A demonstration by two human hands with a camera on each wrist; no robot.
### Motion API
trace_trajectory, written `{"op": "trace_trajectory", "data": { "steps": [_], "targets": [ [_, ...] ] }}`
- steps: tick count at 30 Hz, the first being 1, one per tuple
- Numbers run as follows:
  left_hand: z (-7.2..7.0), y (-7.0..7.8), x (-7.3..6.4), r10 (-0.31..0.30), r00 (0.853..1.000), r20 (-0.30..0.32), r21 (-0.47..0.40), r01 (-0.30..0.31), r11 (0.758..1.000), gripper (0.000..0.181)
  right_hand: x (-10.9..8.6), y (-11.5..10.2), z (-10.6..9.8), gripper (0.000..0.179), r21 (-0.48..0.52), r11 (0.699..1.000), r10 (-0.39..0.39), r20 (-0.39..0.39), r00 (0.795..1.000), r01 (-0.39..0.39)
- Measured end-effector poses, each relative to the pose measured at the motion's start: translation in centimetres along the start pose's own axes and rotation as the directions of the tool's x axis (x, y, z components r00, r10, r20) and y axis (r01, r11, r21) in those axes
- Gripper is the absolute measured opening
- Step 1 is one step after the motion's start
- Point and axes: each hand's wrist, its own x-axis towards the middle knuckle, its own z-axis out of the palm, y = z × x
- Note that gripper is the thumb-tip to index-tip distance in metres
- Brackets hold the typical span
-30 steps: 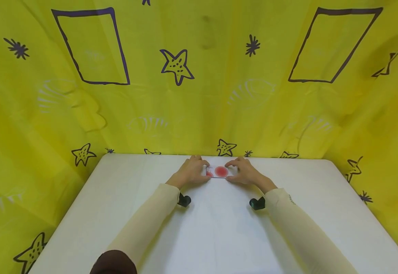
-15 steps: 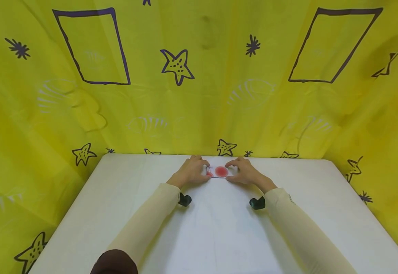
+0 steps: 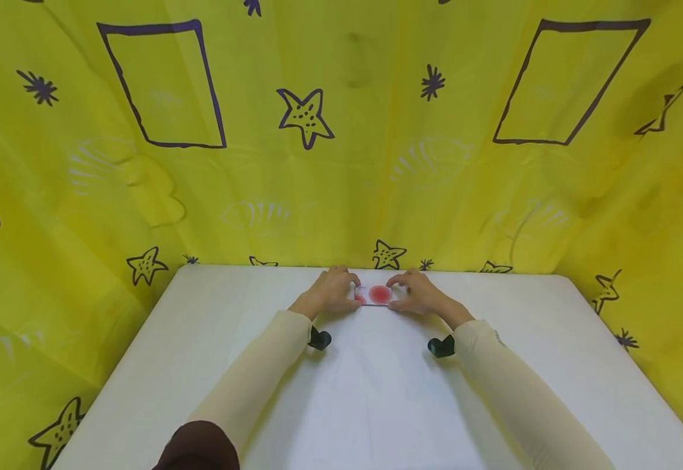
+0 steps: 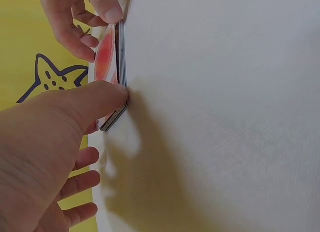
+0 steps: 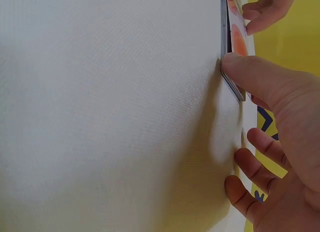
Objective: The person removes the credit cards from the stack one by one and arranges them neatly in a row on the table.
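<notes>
Left hand [image 3: 331, 292] and right hand [image 3: 422, 294] pinch the stack [image 3: 380, 296] at opposite ends, thumbs near, fingertips far, apparently to keep it square.

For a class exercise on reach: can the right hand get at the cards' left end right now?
Probably not freely: the left hand pinches that end of the cards, while the right hand pinches the other.
</notes>
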Motion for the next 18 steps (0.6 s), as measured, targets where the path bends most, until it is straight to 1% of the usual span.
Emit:
{"op": "trace_trajectory", "data": {
  "steps": [5, 11, 14, 18],
  "targets": [
    [-0.3, 0.2, 0.2, -0.011, 1.000, 0.008, -0.013, 0.011, 1.000, 0.041, -0.1, -0.1, -0.3, 0.042, 0.004, 1.000, 0.006, -0.003, 1.000, -0.006],
    [-1.0, 0.2, 0.0, 0.005, 1.000, 0.005, -0.010, -0.005, 1.000, 0.041, -0.2, -0.5, -0.6, 0.044, 0.009, 1.000, 0.012, -0.001, 1.000, -0.012],
    [-1.4, 0.0, -0.2, 0.029, 1.000, -0.006, -0.005, -0.029, 1.000, 0.042, -0.3, -0.9, -0.8, 0.044, 0.013, 1.000, -0.008, -0.007, 1.000, 0.008],
    [-1.9, -0.5, -0.7, 0.058, 0.998, -0.028, -0.027, -0.059, 0.998, 0.044, -0.4, -1.3, -0.9, 0.045, 0.021, 0.998, -0.057, -0.023, 0.998, 0.058]
  ]
}}
